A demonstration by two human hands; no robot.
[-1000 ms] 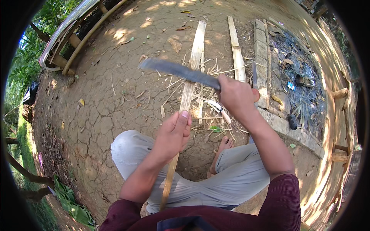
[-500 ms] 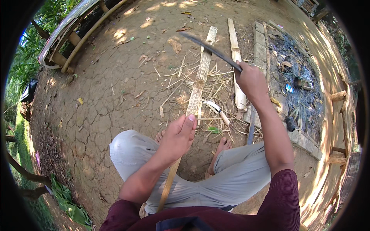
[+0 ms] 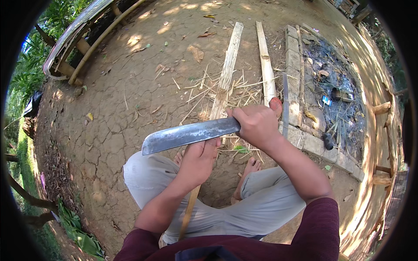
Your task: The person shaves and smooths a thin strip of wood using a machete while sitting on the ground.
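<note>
Clamped tight, the right hand [image 3: 257, 126] closes its grip around the handle of a broad grey steel chopping knife [image 3: 189, 134], whose blade runs out level to the person's left, just above the left hand [image 3: 199, 162]. That left hand is wrapped shut around a long pale split bamboo strip [image 3: 226, 71]; the strip passes under the blade, stretches away over the ground ahead, and its near end slants down between the person's knees.

Judging from how things lie, the step in hand looks like trimming or splitting the strip, with the blade poised close above it rather than biting in; whether the edge touches the bamboo I cannot tell. A next move would call for a firm hold on the strip, the left fingers kept well out from under the edge, and the blade lined up along the grain.

Thin bamboo slivers and shavings [image 3: 244, 89] lie scattered around the strip on the cracked dry earth ground [image 3: 109, 130]. A second flat bamboo slat [image 3: 266, 65] lies just beside the first, to the right, and a narrow dark grey slat [image 3: 285, 102] stands near the right thumb. The person's bare feet [image 3: 251, 165] rest on the ground below the hands, legs in light grey trousers [image 3: 148, 178]. Further right, a low border of stone blocks [image 3: 305, 139] encloses a bed of ash and charred rubbish [image 3: 335, 87]. At far left lies a curved bamboo frame [image 3: 74, 39].
</note>
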